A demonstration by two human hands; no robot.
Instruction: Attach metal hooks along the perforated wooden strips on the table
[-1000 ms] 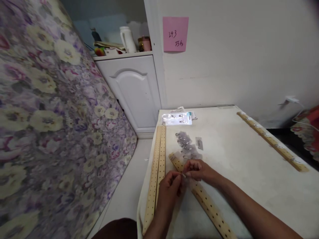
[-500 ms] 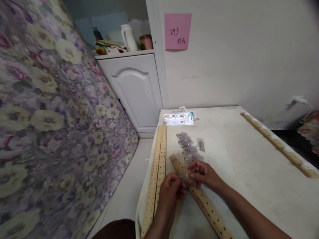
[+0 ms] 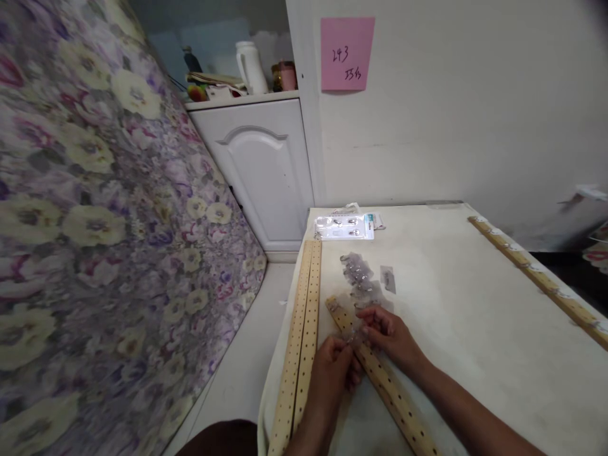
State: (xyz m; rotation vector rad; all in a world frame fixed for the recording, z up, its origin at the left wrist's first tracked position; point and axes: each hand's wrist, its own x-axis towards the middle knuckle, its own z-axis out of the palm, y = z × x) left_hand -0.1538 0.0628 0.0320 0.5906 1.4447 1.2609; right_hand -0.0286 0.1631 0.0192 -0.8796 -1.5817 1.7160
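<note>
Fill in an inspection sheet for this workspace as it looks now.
Surface: pale-covered table.
Work items: perforated strip lying diagonally; pile of clear packets near its far end; two more perforated strips along the left edge.
Clutter: blister pack near the far edge.
Hands: left hand pinches a small clear packet; right hand at its edge, grip unclear.
Cables: white plug-like object by the wall; no clear cable run.
Surroundings: floral fabric, white cabinet, pink note.
</note>
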